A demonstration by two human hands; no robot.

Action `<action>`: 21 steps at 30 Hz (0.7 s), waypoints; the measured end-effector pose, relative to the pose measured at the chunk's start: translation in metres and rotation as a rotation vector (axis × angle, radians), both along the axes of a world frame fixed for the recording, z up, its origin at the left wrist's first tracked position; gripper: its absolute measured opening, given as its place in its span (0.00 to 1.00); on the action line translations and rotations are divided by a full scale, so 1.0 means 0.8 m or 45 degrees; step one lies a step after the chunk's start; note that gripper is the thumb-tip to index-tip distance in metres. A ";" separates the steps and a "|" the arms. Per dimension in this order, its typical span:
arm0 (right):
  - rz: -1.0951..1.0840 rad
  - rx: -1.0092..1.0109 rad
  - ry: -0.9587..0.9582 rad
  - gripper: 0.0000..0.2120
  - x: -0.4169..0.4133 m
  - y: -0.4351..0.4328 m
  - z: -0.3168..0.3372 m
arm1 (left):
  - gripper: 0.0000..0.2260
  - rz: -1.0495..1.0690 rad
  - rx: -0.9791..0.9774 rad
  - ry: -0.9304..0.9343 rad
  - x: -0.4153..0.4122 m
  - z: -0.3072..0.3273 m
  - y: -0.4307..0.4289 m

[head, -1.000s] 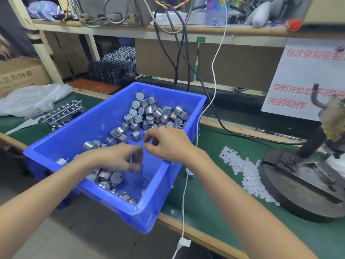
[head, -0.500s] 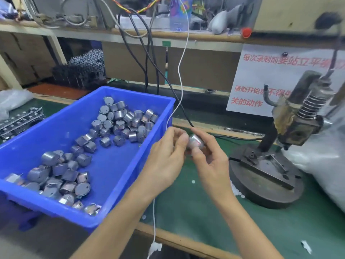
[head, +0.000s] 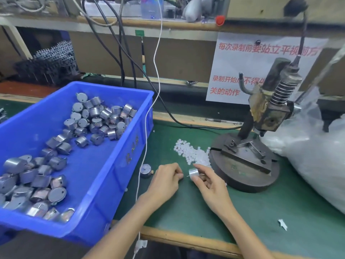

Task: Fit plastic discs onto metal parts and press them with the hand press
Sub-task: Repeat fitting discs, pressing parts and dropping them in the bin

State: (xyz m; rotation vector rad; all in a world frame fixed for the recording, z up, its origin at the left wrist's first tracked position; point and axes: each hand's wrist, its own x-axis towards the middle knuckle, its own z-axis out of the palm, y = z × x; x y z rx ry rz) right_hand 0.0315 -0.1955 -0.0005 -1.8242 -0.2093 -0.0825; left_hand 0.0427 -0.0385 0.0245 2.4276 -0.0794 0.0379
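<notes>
Both hands have dropped since half a second ago: then they were raised and meeting around one part, now they sit low on the green mat (head: 186, 212) and slightly apart, just left of the hand press (head: 261, 128).

- Right hand (head: 211, 186): nearest the press base, thumb and fingers curled round a metal part (head: 193, 172), a small silver can held on its side. A thin pin sticks out of it, pointing away from the press.
- Left hand (head: 166, 181): just beyond that pin, further left of the press. Fingers bunched, tips drawn together (whether they pinch anything cannot be told; too small and blurred).
- One loose part (head: 145, 170) lies on the mat left of that hand, beside the white cable (head: 156, 71).
- Plastic discs (head: 190, 153): a white heap on the mat, touching the left edge of the press base, just behind the hands.
- Press stands upright on its round base, spring and ram above the fixture plate.
- Blue bin (head: 112, 165): well left of the press, tilted over the bench edge, many metal parts (head: 97, 118) lying in two loose clusters.
- Clear plastic bag (head: 317, 156): right of the press, against its base.
- Paper sign (head: 242, 68) with red characters hangs behind the press.
</notes>
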 end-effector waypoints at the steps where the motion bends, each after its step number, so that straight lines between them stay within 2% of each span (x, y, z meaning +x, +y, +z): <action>1: 0.003 0.013 -0.014 0.16 -0.001 -0.002 -0.001 | 0.05 -0.029 -0.090 -0.010 -0.004 0.000 0.000; 4: -0.036 -0.026 -0.009 0.17 -0.004 -0.003 -0.005 | 0.06 -0.038 -0.220 -0.037 -0.016 -0.009 0.004; 7: -0.014 -0.164 -0.072 0.17 -0.003 0.000 -0.006 | 0.03 0.013 -0.029 -0.202 -0.022 -0.024 0.006; 9: 0.013 -0.239 -0.138 0.15 -0.003 0.002 -0.007 | 0.03 0.060 -0.024 -0.249 -0.021 -0.028 0.003; 13: 0.025 -0.320 -0.153 0.10 0.005 0.005 -0.006 | 0.03 0.133 -0.063 -0.255 -0.019 -0.030 0.001; 21: 0.112 -0.439 -0.170 0.12 0.009 0.008 -0.004 | 0.08 0.168 -0.165 -0.272 -0.023 -0.029 0.004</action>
